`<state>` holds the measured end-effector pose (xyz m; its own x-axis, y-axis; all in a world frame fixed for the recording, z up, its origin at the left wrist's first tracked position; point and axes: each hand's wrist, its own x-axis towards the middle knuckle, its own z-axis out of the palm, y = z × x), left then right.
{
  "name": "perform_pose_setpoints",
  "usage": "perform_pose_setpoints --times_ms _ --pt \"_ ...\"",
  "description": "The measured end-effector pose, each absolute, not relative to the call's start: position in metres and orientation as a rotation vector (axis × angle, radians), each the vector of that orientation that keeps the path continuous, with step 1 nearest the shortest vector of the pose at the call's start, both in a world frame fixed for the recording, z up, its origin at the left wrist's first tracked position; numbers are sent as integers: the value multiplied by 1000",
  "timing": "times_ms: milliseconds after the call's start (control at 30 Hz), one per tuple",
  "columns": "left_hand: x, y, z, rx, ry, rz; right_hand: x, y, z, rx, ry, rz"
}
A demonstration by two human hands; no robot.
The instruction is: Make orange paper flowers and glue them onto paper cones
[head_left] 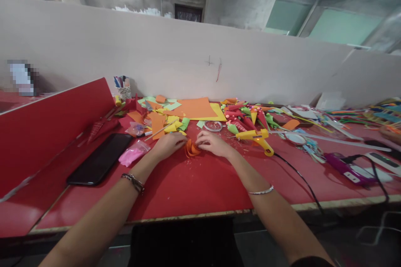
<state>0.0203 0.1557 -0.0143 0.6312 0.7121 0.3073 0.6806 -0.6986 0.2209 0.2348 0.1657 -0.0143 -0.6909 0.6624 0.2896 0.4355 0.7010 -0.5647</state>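
Note:
A curled piece of orange paper (191, 149) rests on the red tabletop between my two hands. My left hand (171, 144) touches its left side, fingers bent and pressed together. On the other side, my right hand (213, 142) has its fingers closed on the paper's right edge. The fingertips are small and partly hidden. A yellow hot glue gun (257, 137) lies to the right of my right hand, with its black cord running off the table's front. Behind my hands are yellow paper scraps (175, 125) and a round clear dish (213, 125).
A large black phone (100, 159) and a bag of pink material (134, 153) lie at left, beside a red divider (56, 129). Flat orange sheets (196, 107) and rolled paper cones (247, 119) cover the back. A purple power strip (349, 170) sits at right.

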Motion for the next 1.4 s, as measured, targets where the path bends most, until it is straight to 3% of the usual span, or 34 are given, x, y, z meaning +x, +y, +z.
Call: perform_pose_setpoints --times_ms 1167,1400 --pt "23 152 -14 2675 1228 624 224 163 -21 -943 -2276 679" --pt "22 148 -9 2481 1384 784 225 165 -26 -929 -2250 659"
